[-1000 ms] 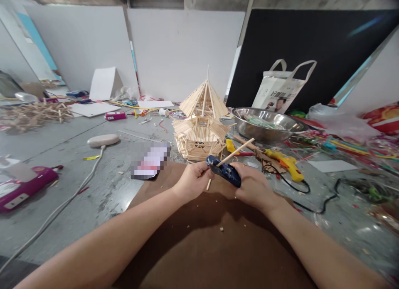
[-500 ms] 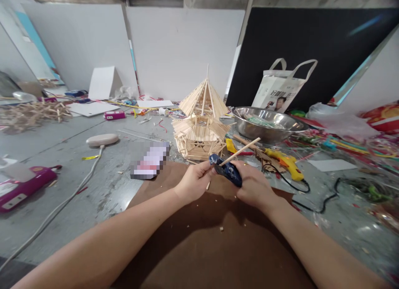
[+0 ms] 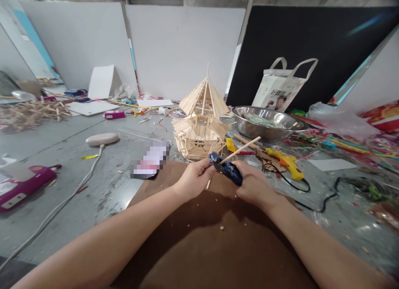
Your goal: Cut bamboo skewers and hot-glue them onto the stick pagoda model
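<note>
Left hand (image 3: 195, 179) pinched wooden stick (image 3: 245, 146) close to blue tool (image 3: 230, 172); right hand (image 3: 257, 184) gripped tool. Stick lay between hands, across tool head. For neat work, steady pinch and firm tool were needed.

Stick (image 3: 243, 148): thin, straight, pale wood; slants from near frame centre up to the right, crossing the tool; lower stretch partly hidden at the left hand (image 3: 193, 179). Tool (image 3: 230, 170): dark blue, pale-marked; gripped in the right hand (image 3: 254, 182), sloping down rightward.
</note>
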A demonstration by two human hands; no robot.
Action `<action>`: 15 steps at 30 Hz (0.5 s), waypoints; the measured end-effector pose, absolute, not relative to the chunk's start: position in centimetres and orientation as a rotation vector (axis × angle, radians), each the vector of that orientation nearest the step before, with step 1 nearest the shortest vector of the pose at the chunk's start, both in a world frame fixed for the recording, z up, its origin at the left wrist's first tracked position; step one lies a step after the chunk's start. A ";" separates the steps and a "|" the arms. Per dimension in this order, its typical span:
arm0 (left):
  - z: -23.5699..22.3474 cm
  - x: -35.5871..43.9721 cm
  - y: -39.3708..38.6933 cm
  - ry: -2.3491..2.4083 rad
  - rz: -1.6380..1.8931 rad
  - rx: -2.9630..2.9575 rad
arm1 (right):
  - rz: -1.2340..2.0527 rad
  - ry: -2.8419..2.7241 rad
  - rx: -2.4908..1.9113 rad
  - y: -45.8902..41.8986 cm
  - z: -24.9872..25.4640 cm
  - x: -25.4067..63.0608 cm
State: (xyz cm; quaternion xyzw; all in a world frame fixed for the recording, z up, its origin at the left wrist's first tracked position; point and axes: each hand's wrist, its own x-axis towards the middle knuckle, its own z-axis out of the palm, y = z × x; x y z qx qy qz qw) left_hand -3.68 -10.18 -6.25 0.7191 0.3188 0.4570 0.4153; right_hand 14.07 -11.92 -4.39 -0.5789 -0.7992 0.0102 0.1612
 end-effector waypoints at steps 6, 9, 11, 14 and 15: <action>-7.1 -3.3 -10.3 0.926 1.306 1.919 | -0.024 -2.302 -1.684 -11.9 -4.4 13.9; -6.9 -3.3 -10.3 0.869 1.283 1.925 | -0.026 -2.319 -1.660 -11.9 -4.5 13.9; -6.6 -3.4 -10.3 0.835 1.247 1.901 | -0.015 -2.323 -1.637 -11.8 -4.6 14.0; -6.0 -3.5 -10.3 0.777 1.173 1.850 | -0.014 -2.326 -1.619 -11.7 -4.7 14.2; -5.9 -3.6 -10.3 0.760 1.150 1.836 | -0.020 -2.324 -1.621 -11.7 -4.8 14.3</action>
